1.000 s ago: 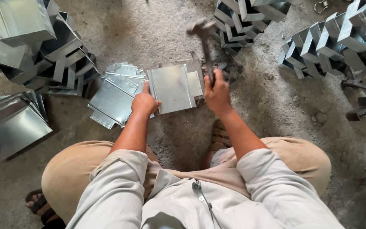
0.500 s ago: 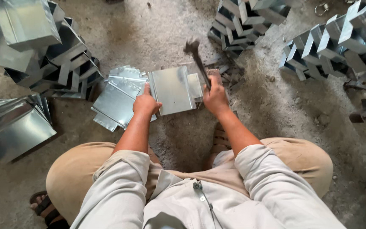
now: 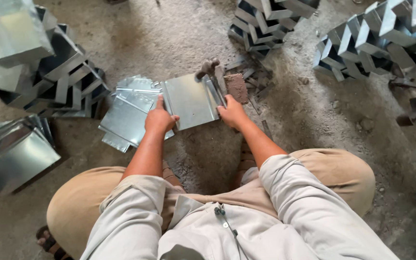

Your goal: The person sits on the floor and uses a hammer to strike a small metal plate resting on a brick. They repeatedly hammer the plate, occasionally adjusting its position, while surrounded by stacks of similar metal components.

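I see the left hand (image 3: 159,119) pressed flat with fingers together on the near left corner of a galvanised sheet-metal piece (image 3: 188,100), and I judge that this pins the sheet so it cannot skid on the rough concrete floor (image 3: 169,33). The sheet lies flat on the floor just ahead of the person's knees, its left edge overlapping a loose pile of similar flat sheets (image 3: 128,113), which keeps the next blanks within reach of the holding hand. The right hand (image 3: 232,114) is closed in a fist around the handle of a hammer (image 3: 212,77), whose head sits low over the sheet's far right corner, near the folded right edge; I take it the fold runs along that edge, so the striking hand works that side while the other steadies the opposite one. Just beside the hammer, off the sheet's right edge, a dark rusty block (image 3: 237,87) lies on the floor; whether it touches the sheet I cannot tell. Stacks of folded metal channels (image 3: 362,43) stand well apart along the far right of the floor, and open sheet-metal boxes (image 3: 30,62) are heaped at the far left.
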